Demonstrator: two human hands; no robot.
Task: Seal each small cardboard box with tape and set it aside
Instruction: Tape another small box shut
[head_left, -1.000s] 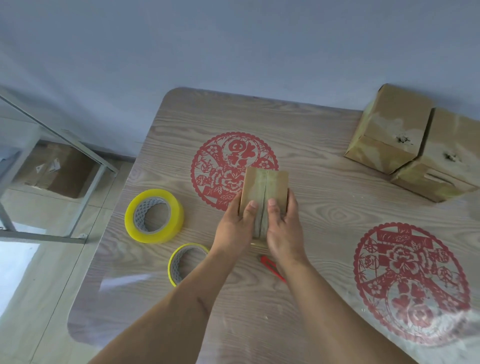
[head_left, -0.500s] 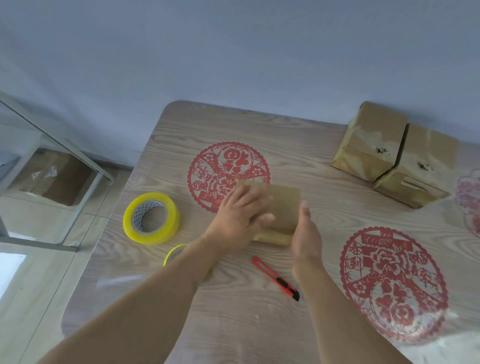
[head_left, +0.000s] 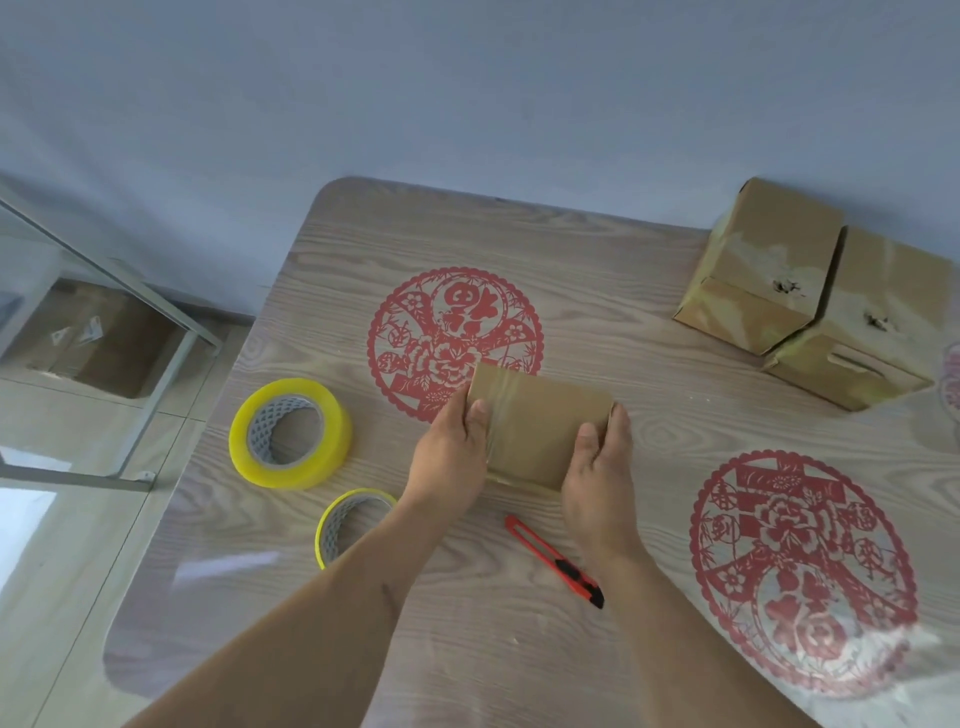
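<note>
Both hands clamped on small box (head_left: 540, 423).
Left hand (head_left: 449, 457) and right hand (head_left: 597, 475) grip opposite ends (tape strip visible on top).

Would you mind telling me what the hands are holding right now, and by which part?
Both hold the small cardboard box by its ends: left hand grips the taped left end, right hand the right end.

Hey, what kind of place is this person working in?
Probably a home or small packing corner: a wood-grain table with red paper-cut decorations, yellow-edged rolls of clear tape, and taped brown cardboard boxes stacked by the wall.
</note>
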